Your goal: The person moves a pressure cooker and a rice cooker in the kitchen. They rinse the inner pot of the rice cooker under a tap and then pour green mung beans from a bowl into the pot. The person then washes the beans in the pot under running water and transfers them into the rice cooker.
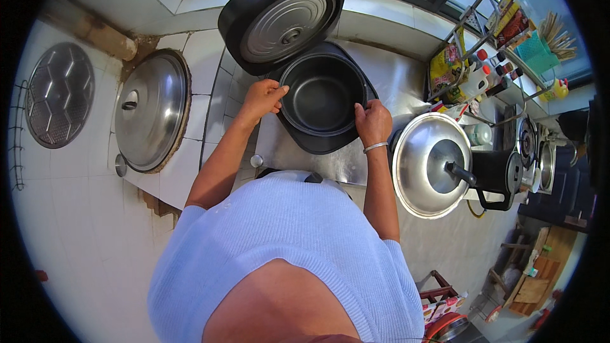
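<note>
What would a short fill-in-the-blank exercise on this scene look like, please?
1. The left grip and right grip are on opposite ____ of the pot.
2. The cooker has its lid not shut but ____.
3. A bracelet circles the ____ wrist, not the left.
4. The knitted top is pale ____.

Missing words: sides; open; right; blue.

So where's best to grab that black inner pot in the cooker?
Probably by the rim of the inner pot, from above, at opposite sides, where the left hand and right hand are: the pot sits sunk in the cooker, its outer wall hidden.
</note>
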Demonstrator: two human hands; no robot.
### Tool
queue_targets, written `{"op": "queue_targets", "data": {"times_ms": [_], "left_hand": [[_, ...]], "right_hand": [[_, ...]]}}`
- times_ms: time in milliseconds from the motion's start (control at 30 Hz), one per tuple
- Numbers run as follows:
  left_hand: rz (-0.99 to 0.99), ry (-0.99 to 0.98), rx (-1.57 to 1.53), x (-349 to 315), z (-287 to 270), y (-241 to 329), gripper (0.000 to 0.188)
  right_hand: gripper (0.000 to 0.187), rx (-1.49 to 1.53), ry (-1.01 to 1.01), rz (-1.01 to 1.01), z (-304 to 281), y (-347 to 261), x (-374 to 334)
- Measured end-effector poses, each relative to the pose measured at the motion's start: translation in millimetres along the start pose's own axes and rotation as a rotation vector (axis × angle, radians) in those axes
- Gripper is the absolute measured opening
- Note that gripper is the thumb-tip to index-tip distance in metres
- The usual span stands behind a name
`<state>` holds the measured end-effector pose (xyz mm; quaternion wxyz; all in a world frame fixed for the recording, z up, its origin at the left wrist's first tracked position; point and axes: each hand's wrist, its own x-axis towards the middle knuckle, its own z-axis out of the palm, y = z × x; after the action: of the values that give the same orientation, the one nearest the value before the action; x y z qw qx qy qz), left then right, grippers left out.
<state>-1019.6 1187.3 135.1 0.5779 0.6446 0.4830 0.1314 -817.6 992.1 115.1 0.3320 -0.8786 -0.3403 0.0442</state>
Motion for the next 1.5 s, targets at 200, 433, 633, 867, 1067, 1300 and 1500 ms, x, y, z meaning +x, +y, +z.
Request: {"op": "queue_targets", "data": {"times_ms": [200,433,633,867,1067,1300,1500], "left_hand": [[0.085,0.195,-0.056,-12,12,15,0.032],[0.251,0.345,-0.132,-93,18,56,0.021],[0.412,0.350,-0.176,-158,32,50,0.019],[0.372,0.226,-0.201,-208,54,18,0.021],[0.350,0.070,-0.228,-264,72,-23,0.022],[0.377,-0.076,-0.209,-315,83,-75,0.020],[0.379,-0.220,-0.209,-342,97,-82,0.017]], "right_hand": [[0.024,0.223,0.075,-0.048,-3,5,1],[0.020,0.603,0.063,-0.083,-56,-13,-25],[0.016,0.706,-0.004,-0.134,-97,-6,-57],[0.019,0.647,0.031,-0.072,-137,12,-121],[0.015,0.535,0.108,0.052,-155,30,-214],[0.020,0.428,0.154,0.186,-167,50,-326],[0.018,0.477,0.182,0.341,-190,62,-394]]}}
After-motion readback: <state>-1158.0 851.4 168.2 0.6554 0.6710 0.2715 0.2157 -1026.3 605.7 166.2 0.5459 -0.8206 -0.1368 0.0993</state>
